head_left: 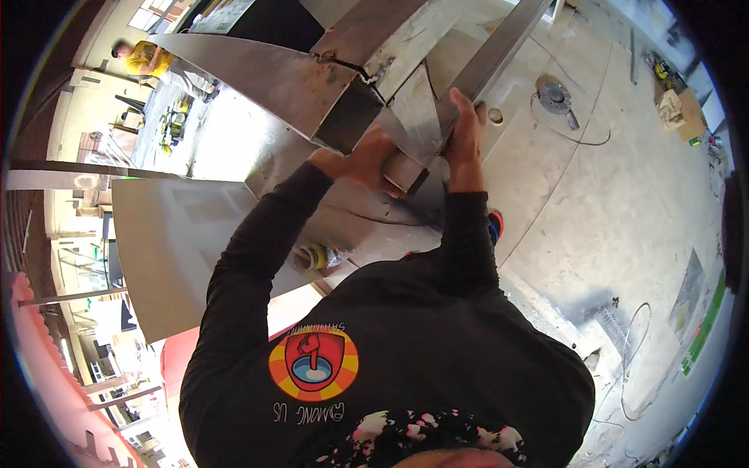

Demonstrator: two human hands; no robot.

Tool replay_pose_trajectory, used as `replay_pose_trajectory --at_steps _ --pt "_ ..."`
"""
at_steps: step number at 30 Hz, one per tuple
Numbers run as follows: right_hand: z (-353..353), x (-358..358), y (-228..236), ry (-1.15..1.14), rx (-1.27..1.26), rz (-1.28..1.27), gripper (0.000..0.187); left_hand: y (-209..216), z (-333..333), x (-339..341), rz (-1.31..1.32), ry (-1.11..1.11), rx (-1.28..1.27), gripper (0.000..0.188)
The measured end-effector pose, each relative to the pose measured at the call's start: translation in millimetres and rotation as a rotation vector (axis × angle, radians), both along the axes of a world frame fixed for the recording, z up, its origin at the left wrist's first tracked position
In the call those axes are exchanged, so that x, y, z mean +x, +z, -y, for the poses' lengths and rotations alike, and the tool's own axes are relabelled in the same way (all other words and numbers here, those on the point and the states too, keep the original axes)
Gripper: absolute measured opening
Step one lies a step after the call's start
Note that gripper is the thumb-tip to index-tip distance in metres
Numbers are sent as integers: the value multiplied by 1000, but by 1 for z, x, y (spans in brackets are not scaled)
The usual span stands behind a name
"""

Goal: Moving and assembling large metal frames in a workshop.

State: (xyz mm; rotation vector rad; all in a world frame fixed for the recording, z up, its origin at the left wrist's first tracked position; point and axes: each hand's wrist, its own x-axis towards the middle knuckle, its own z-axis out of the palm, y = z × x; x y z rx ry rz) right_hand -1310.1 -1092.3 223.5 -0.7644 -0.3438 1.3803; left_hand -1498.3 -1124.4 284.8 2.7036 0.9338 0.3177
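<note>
Head view showed two bare hands at a cluster of metal pieces, just beyond the person's chest. The small rectangular tube [405,173] lay between them, tilted, its near end hollow and facing the wearer. The left hand [368,160] was against the tube's left side, its fingers bent, though blur hid whether they had closed around it. The right hand [466,148] stood along the lower end of a long grey bar [507,54], fingers stretched forward; whether it gripped or merely braced, I could not tell.

Just beyond the left hand, a wide hollow metal piece [273,82] turned its dark open end toward the wearer, with a brown beam [367,31] adjoining it and a ragged edge where they met.

The step in hand looked like steadying or aligning these pieces. Doing it well called for a firm hold on the tube's flat walls, with fingers outside the open ends and away from that ragged edge, where a slip could have pinched or cut bare skin. Even pressure from both sides would have kept the tube from twisting. The cord [573,142] of a round grey tool [555,97] on the floor [577,210] deserved care underfoot.
</note>
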Motion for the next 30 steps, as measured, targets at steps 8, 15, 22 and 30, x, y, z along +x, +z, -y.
replay_pose_trajectory --at_steps 8,15,22,30 --pt "-9 5 2 0 -53 2 46 6 -4 6 0 -69 10 83" --pt "-14 5 -7 29 -3 -64 53 11 -3 7 -187 48 -67 84" --pt "-17 9 -6 -17 -19 -3 60 -4 -10 4 -267 141 -197 88" --pt "-22 8 -5 -1 4 0 59 -15 -9 0 -120 94 41 78"
